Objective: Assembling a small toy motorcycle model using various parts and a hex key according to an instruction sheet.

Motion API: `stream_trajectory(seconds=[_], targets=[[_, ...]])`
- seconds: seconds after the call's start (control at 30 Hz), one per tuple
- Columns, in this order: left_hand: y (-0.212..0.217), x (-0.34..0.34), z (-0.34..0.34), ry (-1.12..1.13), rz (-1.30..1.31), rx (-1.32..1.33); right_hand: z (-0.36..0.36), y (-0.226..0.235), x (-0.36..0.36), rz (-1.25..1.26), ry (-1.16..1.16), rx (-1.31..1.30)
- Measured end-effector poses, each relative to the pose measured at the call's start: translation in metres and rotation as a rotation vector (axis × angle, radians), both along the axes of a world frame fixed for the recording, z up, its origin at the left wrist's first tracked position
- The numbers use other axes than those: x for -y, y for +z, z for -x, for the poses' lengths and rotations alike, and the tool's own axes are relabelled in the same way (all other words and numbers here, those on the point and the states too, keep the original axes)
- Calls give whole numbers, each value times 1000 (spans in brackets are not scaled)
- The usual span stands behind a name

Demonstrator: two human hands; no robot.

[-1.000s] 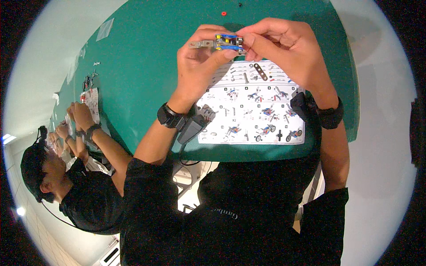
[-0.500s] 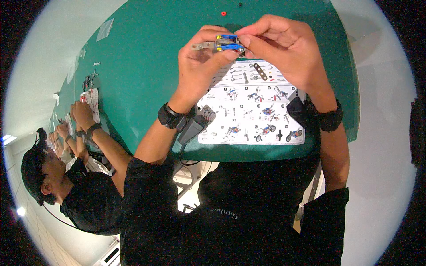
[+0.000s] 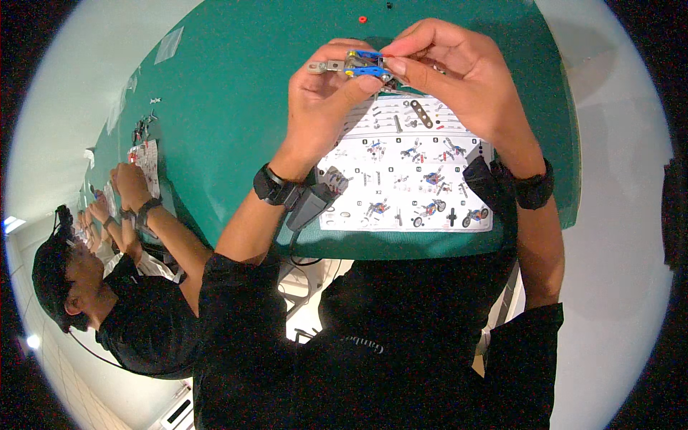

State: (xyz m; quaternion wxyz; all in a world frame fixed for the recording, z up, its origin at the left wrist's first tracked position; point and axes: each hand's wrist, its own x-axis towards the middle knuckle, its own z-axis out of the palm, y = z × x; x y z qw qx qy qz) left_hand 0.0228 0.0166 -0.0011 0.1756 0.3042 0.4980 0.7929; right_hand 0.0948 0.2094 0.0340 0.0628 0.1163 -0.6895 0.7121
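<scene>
A long table topped in green [image 3: 229,122] runs off to the far left. Pale, smooth floor [image 3: 616,215] spreads on the right and at far left. Bright ceiling-type lights [image 3: 12,223] glare at the left edge.

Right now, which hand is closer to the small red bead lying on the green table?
The right hand. Its raised fingers reach up just below and right of the red bead, while the left hand sits lower, pinching the small blue and grey assembly.

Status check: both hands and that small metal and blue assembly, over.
Left hand and right hand both pinching the small metal and blue assembly, raised above the instruction sheet. Loose perforated strip on the sheet. Nothing blocking.
</scene>
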Motion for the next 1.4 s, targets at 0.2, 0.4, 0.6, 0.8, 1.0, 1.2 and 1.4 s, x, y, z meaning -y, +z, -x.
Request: stream_trajectory(seconds=[0.2, 0.4, 0.6, 0.8, 1.0, 1.2, 1.4], targets=[[-1, 1, 1, -37, -18, -6, -1, 0, 2, 87, 38, 25], [0, 1, -1, -50, -38, 50, 0, -1, -1, 139, 119, 57], [0, 1, -2, -70, -75, 111, 3, -11, 4, 272, 119, 21], [2, 0, -4, -73, -88, 157, 2, -10, 6, 246, 64, 19], [4, 2, -4, -75, -102, 218, -2, 1, 6, -3, -35, 54], [5, 0, -6, -93, -117, 246, -5, 7, 4, -146, -100, 19], [5, 2, -4, -103, -106, 235, -7, 13, 7, -233, -148, 28]])
